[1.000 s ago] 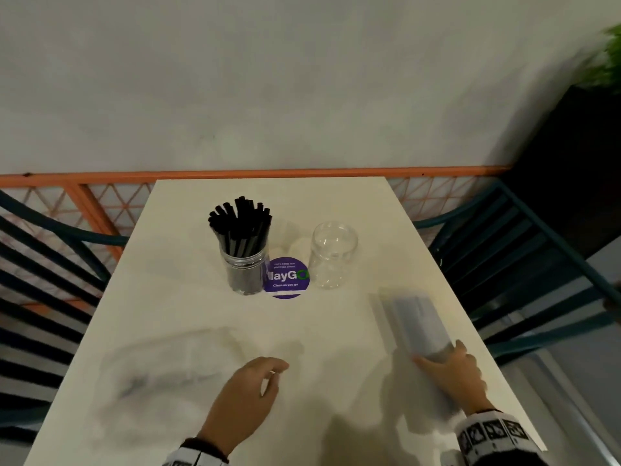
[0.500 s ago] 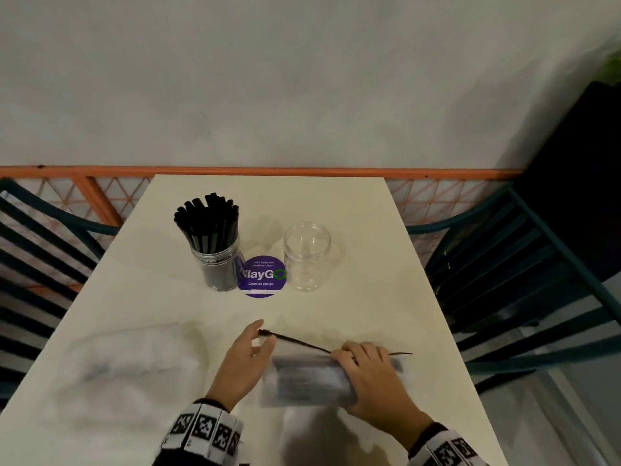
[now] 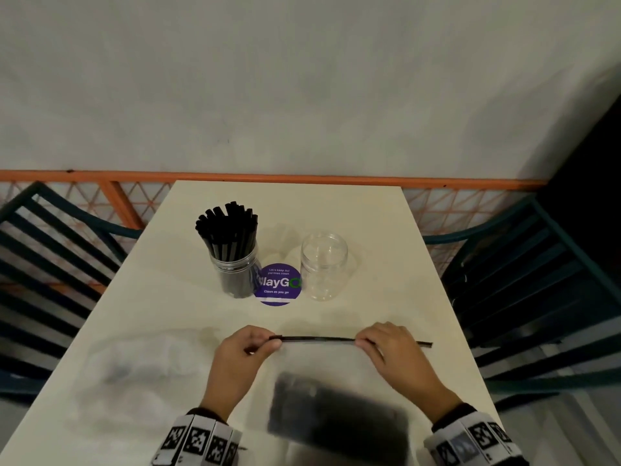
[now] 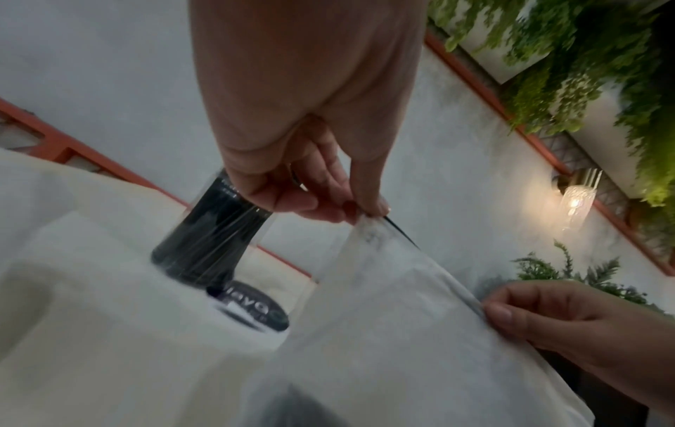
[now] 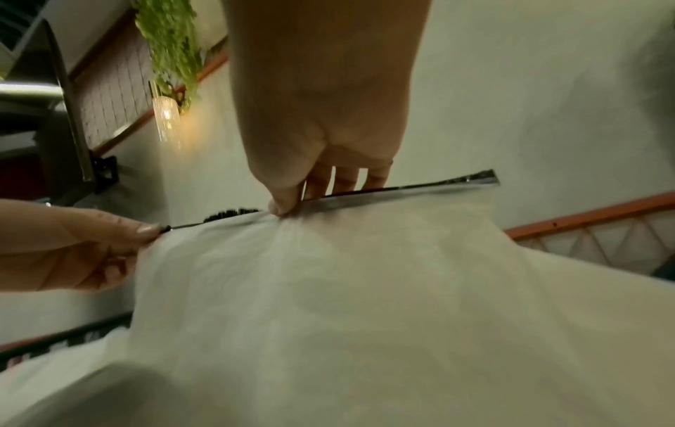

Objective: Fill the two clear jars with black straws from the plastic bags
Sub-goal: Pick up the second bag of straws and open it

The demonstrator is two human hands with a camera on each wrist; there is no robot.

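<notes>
A clear plastic bag [image 3: 322,368] hangs between my hands above the near table. Its dark top strip [image 3: 319,338] is stretched level, and a blurred bundle of black straws [image 3: 336,418] sits in its bottom. My left hand [image 3: 272,344] pinches the strip's left end, also seen as left hand [image 4: 361,212]. My right hand [image 3: 363,343] pinches the strip right of its middle, seen as right hand [image 5: 288,206]. Further back stand a clear jar packed with black straws [image 3: 235,264] and an empty clear jar [image 3: 324,267].
A purple round sticker [image 3: 277,285] lies between the jars on the cream table [image 3: 386,250]. A crumpled clear bag [image 3: 141,361] lies at the near left. Dark slatted chairs [image 3: 524,297] flank both sides. An orange rail and a grey wall run behind.
My right hand brought the bag from the table's right side to the front centre. Both hands now hold its top strip stretched out, with the bag lifted and hanging.
</notes>
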